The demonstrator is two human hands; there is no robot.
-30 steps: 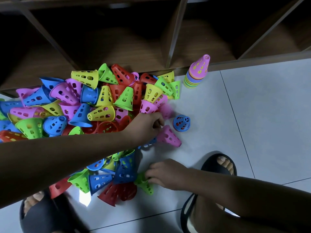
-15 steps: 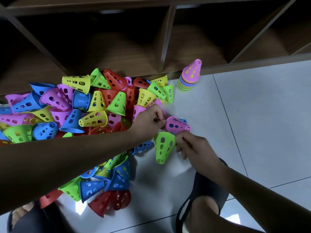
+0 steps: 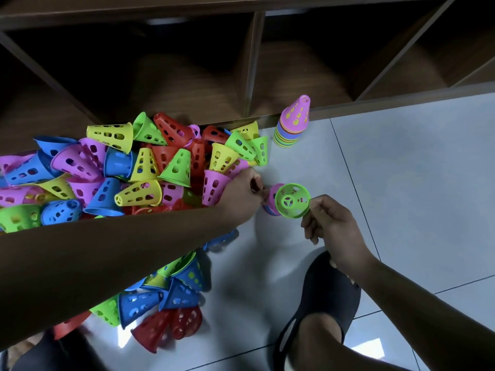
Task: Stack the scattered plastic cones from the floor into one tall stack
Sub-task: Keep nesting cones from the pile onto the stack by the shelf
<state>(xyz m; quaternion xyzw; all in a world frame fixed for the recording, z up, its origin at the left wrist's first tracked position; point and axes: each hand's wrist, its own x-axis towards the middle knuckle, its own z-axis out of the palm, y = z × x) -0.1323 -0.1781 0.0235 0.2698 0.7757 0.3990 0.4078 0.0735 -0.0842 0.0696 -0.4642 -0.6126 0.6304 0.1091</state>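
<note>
A big heap of perforated plastic cones (image 3: 139, 172) in pink, blue, yellow, green and red lies on the floor at the left. An upright stack of cones (image 3: 293, 124) topped by a pink one stands by the shelf base. My right hand (image 3: 330, 226) pinches the rim of a green cone (image 3: 292, 200), its open mouth facing me. Just behind it a pink cone (image 3: 273, 195) sits over a blue one. My left hand (image 3: 245, 192) pinches that pink cone from the left. The green cone hides most of the pink one.
A wooden shelf unit (image 3: 251, 65) with open compartments runs along the back. More cones (image 3: 166, 298) lie under my left forearm. My foot in a black sandal (image 3: 324, 295) rests on the white tiled floor (image 3: 401, 183) at lower right.
My right hand picked a green cone from the floor near my foot and lifted it to the pink cone, turning its mouth towards me. My left hand stayed on the pink cone.
</note>
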